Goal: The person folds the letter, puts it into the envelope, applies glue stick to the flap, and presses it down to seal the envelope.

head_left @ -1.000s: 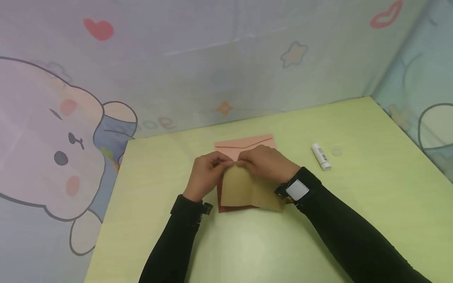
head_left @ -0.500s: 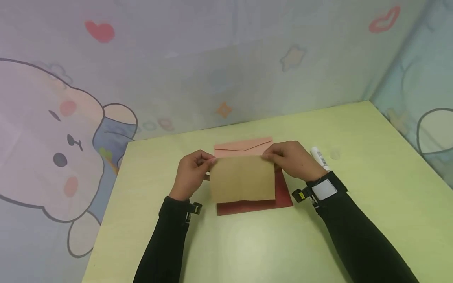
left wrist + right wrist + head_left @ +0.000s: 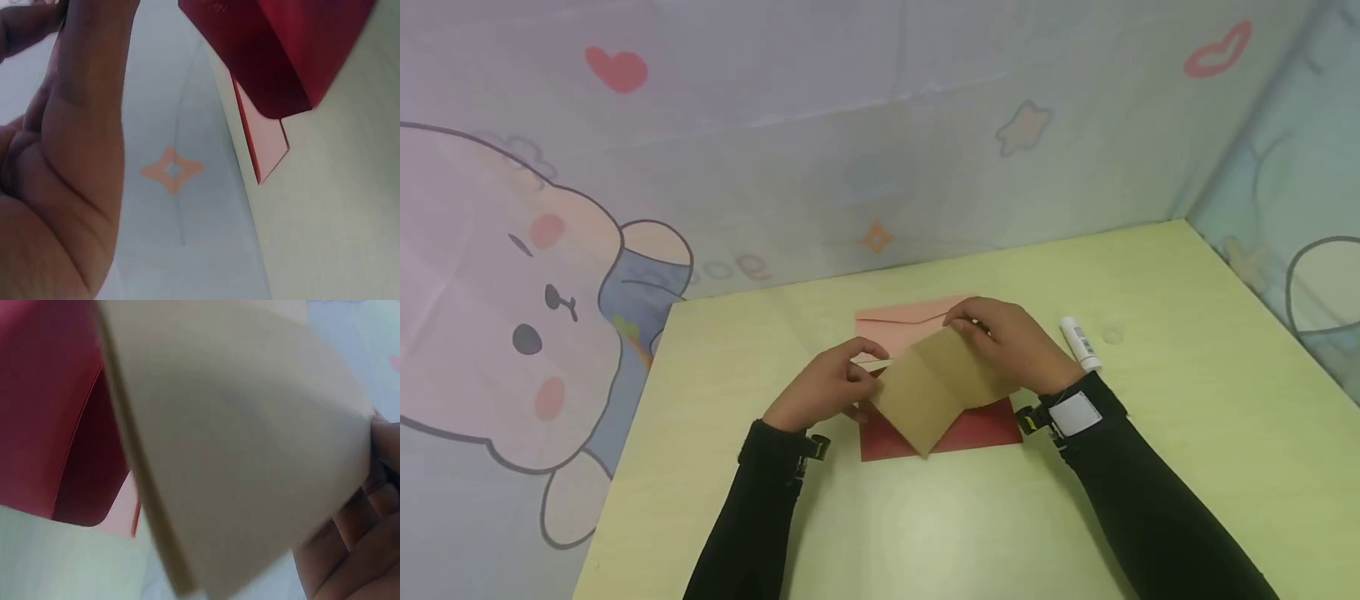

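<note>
A folded tan paper card (image 3: 917, 396) is tilted above a dark red envelope (image 3: 992, 425), one corner pointing down toward the person. My right hand (image 3: 1018, 346) pinches the card's upper edge between thumb and fingers; the right wrist view shows the folded card (image 3: 244, 444) close up, with the fingers at its far edge. By the card's left corner is my left hand (image 3: 823, 385), index finger and thumb apart, its fingertips overlapping the corner in the head view. In the left wrist view, the red envelope (image 3: 325, 50) has its flap raised, away from the left hand (image 3: 69, 162).
Behind the red envelope lies a pink envelope (image 3: 887, 333), flap side up. A white glue stick (image 3: 1080, 343) and a small clear round piece (image 3: 1113, 332) lie to the right on the pale yellow-green table (image 3: 1187, 400). A printed cloth wall (image 3: 820, 167) stands behind.
The hands first meet at the card's top, then spread it flat between them. Now the card is turned and folded, held by the right hand, and the left fingers have loosened at its corner.
</note>
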`<state>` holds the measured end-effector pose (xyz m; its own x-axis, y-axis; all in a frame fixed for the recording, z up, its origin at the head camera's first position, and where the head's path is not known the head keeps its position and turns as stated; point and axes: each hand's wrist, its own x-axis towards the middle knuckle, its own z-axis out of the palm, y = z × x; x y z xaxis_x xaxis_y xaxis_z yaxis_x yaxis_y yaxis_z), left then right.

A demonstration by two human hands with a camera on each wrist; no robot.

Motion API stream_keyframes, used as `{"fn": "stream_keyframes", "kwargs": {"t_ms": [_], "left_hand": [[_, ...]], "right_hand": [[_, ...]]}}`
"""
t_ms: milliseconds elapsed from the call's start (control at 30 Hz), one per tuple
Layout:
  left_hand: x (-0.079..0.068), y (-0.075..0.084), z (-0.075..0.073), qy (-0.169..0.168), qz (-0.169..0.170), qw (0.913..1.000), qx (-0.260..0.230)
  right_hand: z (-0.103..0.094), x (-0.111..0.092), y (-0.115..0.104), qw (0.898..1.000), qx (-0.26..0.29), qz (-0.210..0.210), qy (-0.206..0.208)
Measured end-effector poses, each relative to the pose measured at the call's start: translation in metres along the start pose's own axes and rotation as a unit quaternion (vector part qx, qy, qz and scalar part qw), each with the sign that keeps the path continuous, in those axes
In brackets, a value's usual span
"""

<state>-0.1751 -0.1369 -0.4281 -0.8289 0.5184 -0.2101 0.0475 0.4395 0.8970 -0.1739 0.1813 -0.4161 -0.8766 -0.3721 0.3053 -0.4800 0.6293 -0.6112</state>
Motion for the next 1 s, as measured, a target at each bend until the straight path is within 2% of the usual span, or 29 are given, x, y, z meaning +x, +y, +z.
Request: {"fn": "stream_keyframes", "kwargs": {"t_ms": [100, 167, 333, 400, 533, 667, 833, 900, 1000], "left_hand": [[0.0, 0.005, 0.006, -0.028, 0.005, 0.9996, 0.008], [0.001, 0.008, 0.01, -0.025, 0.015, 0.9992, 0.025], [0.007, 0.009, 0.015, 0.037, 0.038, 0.9943, 0.092], [0.009, 0.01, 0.016, 0.058, 0.041, 0.9926, 0.098], [0.012, 0.013, 0.017, 0.071, 0.055, 0.9946, 0.052], [0.013, 0.016, 0.018, 0.053, 0.067, 0.9963, -0.01], [0.013, 0.021, 0.023, 0.023, 0.082, 0.9949, -0.054], [0.013, 0.024, 0.024, 0.022, 0.095, 0.9939, -0.05], [0.014, 0.03, 0.026, 0.023, 0.108, 0.9928, -0.045]], "right_hand": [[0.003, 0.003, -0.006, 0.999, -0.023, -0.028, 0.004], [0.006, 0.004, -0.011, 0.999, -0.031, -0.038, 0.007], [0.011, 0.005, -0.022, 0.998, -0.009, -0.055, 0.004], [0.012, 0.004, -0.026, 0.998, 0.01, -0.055, -0.001], [0.012, 0.003, -0.032, 0.998, 0.055, -0.031, -0.02], [0.012, 0.0, -0.033, 0.994, 0.102, -0.009, -0.044], [0.014, -0.003, -0.031, 0.996, 0.077, -0.026, -0.021], [0.014, -0.004, -0.031, 0.998, 0.056, -0.027, -0.006], [0.011, -0.004, -0.03, 0.999, 0.051, -0.005, -0.002]]}}
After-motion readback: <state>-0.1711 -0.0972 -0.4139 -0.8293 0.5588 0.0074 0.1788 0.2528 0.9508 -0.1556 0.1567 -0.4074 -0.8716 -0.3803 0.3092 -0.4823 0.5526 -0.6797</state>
